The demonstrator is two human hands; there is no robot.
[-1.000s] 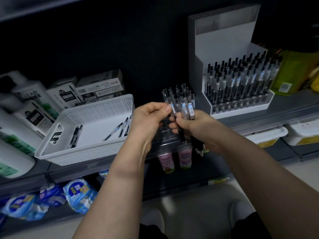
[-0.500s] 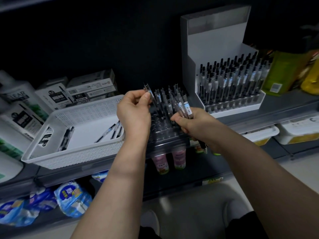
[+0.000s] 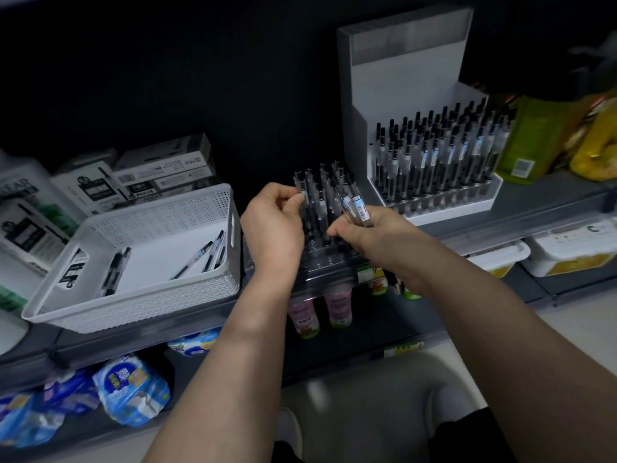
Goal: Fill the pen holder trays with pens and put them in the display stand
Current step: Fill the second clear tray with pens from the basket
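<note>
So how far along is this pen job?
One full tray already stands in the display stand. The left hand pinches a pen in the clear tray, whose front holes are empty; the right hand grips a bunch. A few pens wait in the basket.

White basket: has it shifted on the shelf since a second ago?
No. The white basket keeps the same gap to the display stand and the boxes behind it; only the camera swung.

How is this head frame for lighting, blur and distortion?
Head view: dim, back wall nearly black; white display stand and basket stand out; clear pen tray barely readable against the dark shelf; left-edge packets soft; wide-angle tilts the stand.
</note>
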